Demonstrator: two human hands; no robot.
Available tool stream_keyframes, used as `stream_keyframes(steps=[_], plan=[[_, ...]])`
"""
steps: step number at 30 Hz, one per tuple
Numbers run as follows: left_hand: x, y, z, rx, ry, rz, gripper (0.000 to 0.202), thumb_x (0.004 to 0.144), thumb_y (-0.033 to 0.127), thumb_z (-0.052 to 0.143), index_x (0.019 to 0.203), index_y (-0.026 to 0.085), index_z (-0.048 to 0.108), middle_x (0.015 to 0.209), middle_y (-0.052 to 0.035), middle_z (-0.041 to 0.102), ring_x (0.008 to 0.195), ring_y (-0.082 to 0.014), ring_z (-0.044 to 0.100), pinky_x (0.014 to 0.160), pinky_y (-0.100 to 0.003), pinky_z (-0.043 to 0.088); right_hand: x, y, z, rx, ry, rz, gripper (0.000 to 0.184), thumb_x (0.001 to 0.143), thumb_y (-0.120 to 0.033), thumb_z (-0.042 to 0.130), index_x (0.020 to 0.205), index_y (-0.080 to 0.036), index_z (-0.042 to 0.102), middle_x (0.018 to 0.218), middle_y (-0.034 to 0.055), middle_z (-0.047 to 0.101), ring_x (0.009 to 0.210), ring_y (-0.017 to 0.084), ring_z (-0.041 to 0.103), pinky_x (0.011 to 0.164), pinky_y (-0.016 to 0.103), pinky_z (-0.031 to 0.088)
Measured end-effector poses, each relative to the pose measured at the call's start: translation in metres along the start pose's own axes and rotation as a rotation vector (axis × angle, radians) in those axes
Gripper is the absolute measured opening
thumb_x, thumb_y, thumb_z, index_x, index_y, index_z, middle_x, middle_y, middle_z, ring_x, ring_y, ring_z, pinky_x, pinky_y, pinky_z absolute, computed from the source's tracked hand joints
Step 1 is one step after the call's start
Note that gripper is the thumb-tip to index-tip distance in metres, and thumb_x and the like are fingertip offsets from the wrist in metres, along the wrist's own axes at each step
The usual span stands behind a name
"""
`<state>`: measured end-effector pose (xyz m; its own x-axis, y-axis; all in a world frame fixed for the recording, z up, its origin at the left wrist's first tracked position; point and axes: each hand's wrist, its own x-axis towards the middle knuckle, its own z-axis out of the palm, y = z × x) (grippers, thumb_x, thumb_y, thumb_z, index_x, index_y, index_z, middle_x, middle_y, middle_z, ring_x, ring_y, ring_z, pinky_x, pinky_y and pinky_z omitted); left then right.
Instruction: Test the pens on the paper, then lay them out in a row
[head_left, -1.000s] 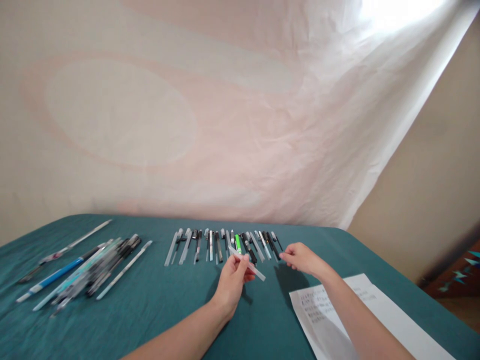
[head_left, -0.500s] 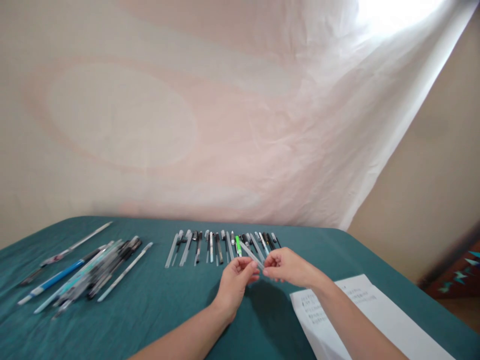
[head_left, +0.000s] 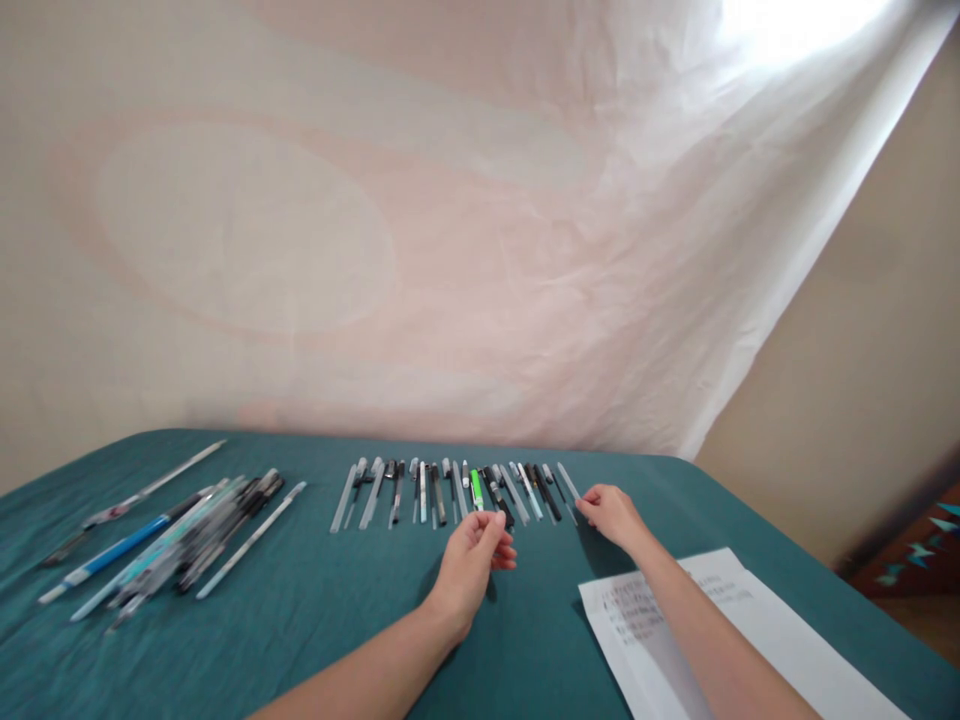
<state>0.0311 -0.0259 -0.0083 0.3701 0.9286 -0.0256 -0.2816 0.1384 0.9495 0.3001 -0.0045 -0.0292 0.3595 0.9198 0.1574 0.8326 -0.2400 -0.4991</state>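
Observation:
My right hand (head_left: 609, 512) pinches the lower end of a clear pen barrel (head_left: 568, 481) at the right end of a row of pen parts. My left hand (head_left: 474, 560) is closed in front of the row's middle, thumb against the fingers; whatever it holds, if anything, is hidden. Just beyond its fingertips lie a black pen (head_left: 496, 488) and a bright green highlighter-like pen (head_left: 476, 488). The row also has several clear barrels (head_left: 370, 497), thin refills and caps, side by side.
On the left lies a loose heap of pens (head_left: 187, 545), with a blue and white pen (head_left: 124, 553) and a long pale pen (head_left: 251, 542) at its sides. Sheets of paper with writing (head_left: 720, 610) lie under my right forearm. A dark green cloth (head_left: 360, 610) covers the table.
My right hand has moved right, carrying the clear pen barrel from beside my left hand to the row's right end. My left hand has stayed almost in place.

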Motion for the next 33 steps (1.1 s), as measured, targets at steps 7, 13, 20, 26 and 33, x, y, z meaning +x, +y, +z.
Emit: stream_keyframes(steps=[7,13,20,26,33], plan=[[-0.002,0.003,0.002,-0.004,0.002,-0.007,0.034,0.073,0.048,0.051,0.078,0.015,0.048,0.068,-0.0001,0.053,0.057,-0.0101,0.053,0.054,-0.025,0.045,0.002,0.003,0.006,-0.010,-0.004,-0.044,0.027,0.071,-0.040,0.049,0.065,-0.017,0.061,0.062,0.0032,0.065,0.057,0.015,0.058,0.051,0.021,0.034],[-0.001,0.001,0.001,-0.013,-0.011,-0.011,0.037,0.071,0.051,0.051,0.079,0.015,0.048,0.067,0.0002,0.053,0.055,-0.0104,0.053,0.053,-0.024,0.044,0.003,0.006,0.008,-0.004,-0.016,-0.058,0.029,0.072,-0.042,0.047,0.067,-0.018,0.062,0.067,0.0041,0.066,0.063,0.017,0.059,0.054,0.022,0.037],[-0.002,-0.001,0.001,-0.014,-0.023,-0.016,0.039,0.071,0.052,0.050,0.083,0.015,0.048,0.066,0.0002,0.053,0.054,-0.0103,0.053,0.051,-0.024,0.042,0.002,0.006,0.012,0.004,-0.018,-0.034,0.026,0.073,-0.041,0.049,0.073,-0.018,0.062,0.071,0.0039,0.067,0.065,0.016,0.060,0.057,0.022,0.038],[-0.004,-0.001,0.001,0.009,-0.055,-0.009,0.037,0.073,0.051,0.049,0.082,0.016,0.047,0.067,0.0001,0.053,0.055,-0.0099,0.053,0.052,-0.022,0.042,-0.001,0.004,0.011,0.011,-0.018,-0.028,0.027,0.073,-0.043,0.050,0.074,-0.020,0.063,0.071,0.0033,0.067,0.064,0.016,0.059,0.056,0.022,0.038],[-0.004,-0.002,0.000,0.015,-0.064,-0.004,0.036,0.074,0.051,0.047,0.082,0.016,0.046,0.067,0.0004,0.053,0.054,-0.0097,0.052,0.051,-0.022,0.041,0.001,0.005,0.012,0.014,-0.018,-0.035,0.035,0.074,-0.049,0.045,0.073,-0.018,0.063,0.070,0.0043,0.066,0.064,0.017,0.058,0.056,0.024,0.037]])
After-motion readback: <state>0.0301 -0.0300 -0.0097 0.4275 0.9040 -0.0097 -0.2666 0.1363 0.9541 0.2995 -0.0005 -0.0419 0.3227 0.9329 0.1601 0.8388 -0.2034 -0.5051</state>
